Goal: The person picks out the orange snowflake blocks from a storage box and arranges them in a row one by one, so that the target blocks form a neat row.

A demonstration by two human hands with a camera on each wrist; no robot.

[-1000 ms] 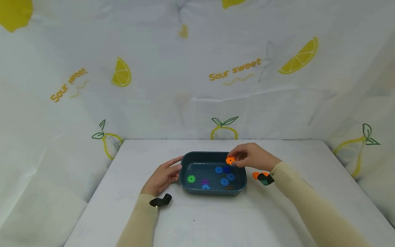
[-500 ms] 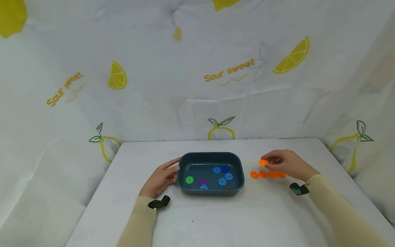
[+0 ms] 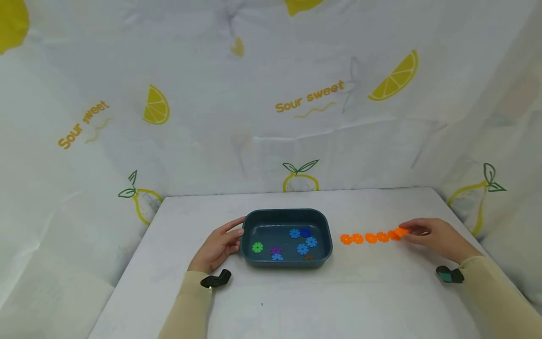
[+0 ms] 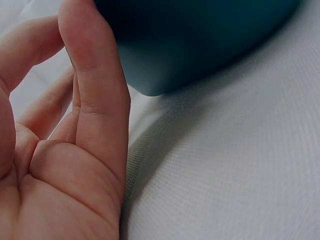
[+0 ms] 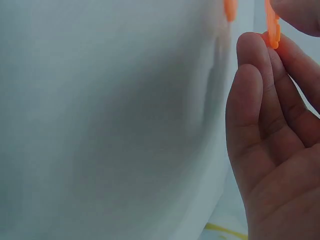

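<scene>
A white table (image 3: 296, 301) sits inside a white cloth backdrop (image 3: 271, 94) printed with lemons. A dark teal tray (image 3: 286, 216) stands near the table's middle. Inside it lie small gear-shaped discs: one green disc (image 3: 257, 247) at the left, several blue discs (image 3: 302, 248) and one purple disc (image 3: 275, 250).

The left hand (image 3: 218, 246) rests on the table against the tray's left end, fingers nearly straight and relaxed, fingertips touching the tray wall and holding nothing.

To the right of the tray, well apart from it, a row of orange discs (image 3: 364, 238) lies on the table. The right hand (image 3: 438, 234) is at the row's right end, thumb and fingertips pinching one orange disc (image 3: 401, 231) just beside the last disc in the row. The right wrist view shows that disc held on edge between the fingers (image 5: 260, 65).

Bare table lies in front of the tray and row, and behind them up to the backdrop. The right hand is near the table's right edge.
</scene>
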